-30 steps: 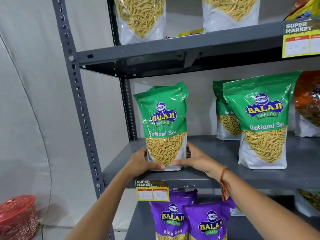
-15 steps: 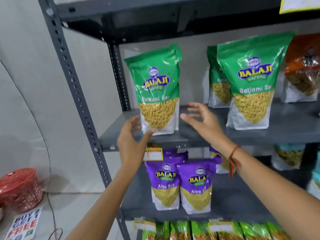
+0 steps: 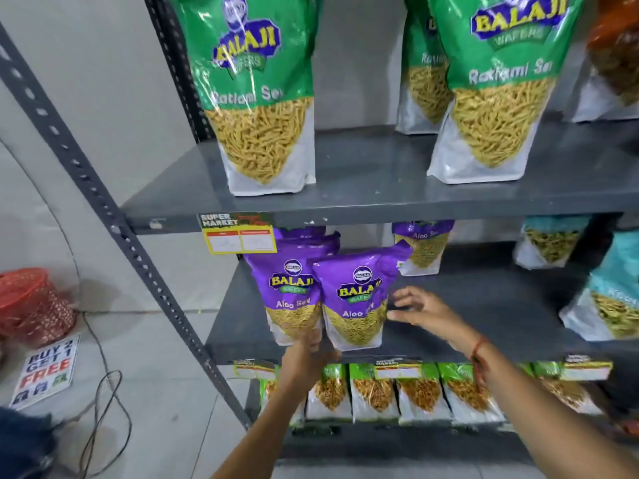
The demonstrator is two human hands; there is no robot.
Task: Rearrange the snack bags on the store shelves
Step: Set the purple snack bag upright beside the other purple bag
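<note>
Now, change: both hands are leaving the green Ratlami Sev bag [image 3: 259,98] standing above — attention is going one shelf down.
Left hand [image 3: 307,354]: touching the purple Aloo Sev pouches' [image 3: 352,302] bases; grip I cannot tell.
Right hand [image 3: 420,311]: spread wide, holding nothing.
Around: yellow price tag [image 3: 240,238] is overlapping the pouch tops.

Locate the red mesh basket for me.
In the head view, the red mesh basket sits on the tiled floor at far left, outside the grey metal shelf rack, just above the "Buy 2 Get 1 Free" sign.
</note>
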